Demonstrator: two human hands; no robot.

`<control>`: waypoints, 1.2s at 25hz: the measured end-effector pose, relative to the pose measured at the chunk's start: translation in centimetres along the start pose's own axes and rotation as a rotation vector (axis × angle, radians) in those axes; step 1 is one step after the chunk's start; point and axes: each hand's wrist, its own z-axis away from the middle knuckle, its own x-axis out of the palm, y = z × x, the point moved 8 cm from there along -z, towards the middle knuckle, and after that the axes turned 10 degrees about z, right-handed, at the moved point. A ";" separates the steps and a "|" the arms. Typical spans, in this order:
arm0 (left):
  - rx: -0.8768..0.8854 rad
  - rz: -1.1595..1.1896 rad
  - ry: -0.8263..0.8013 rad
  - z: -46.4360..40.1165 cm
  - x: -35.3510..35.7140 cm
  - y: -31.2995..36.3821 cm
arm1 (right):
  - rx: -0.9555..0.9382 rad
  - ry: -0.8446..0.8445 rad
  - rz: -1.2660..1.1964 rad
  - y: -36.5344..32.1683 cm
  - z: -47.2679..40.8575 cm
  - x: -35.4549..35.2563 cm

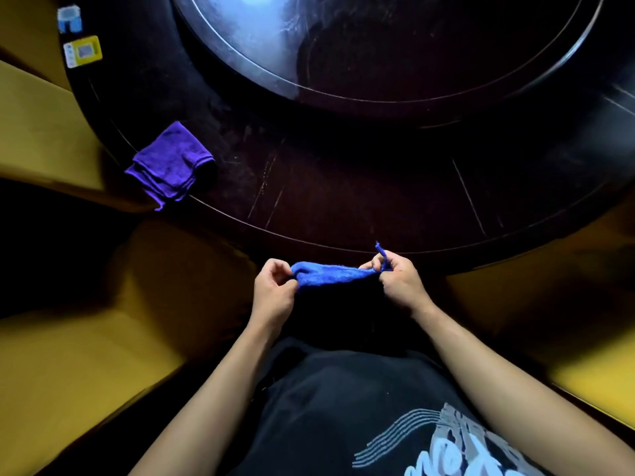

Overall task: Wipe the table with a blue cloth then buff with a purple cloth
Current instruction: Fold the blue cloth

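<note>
A blue cloth point(330, 274) is stretched between both hands just in front of the near edge of the dark round table point(343, 187). My left hand point(275, 292) pinches its left end and my right hand point(400, 280) grips its right end, where a corner sticks up. The cloth is off the table surface, over my lap. A folded purple cloth point(168, 164) lies at the table's left edge, one corner hanging over the rim.
A raised round turntable point(378, 46) fills the table's middle. Two small stickers, a blue one point(69, 18) and a yellow one point(82, 51), sit at the far left rim. Yellow chairs point(51, 355) flank me left and right.
</note>
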 end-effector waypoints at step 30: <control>-0.678 0.273 -0.119 1.2 5.1 -7.0 | 0.236 -0.054 -0.403 0.8 0.2 0.5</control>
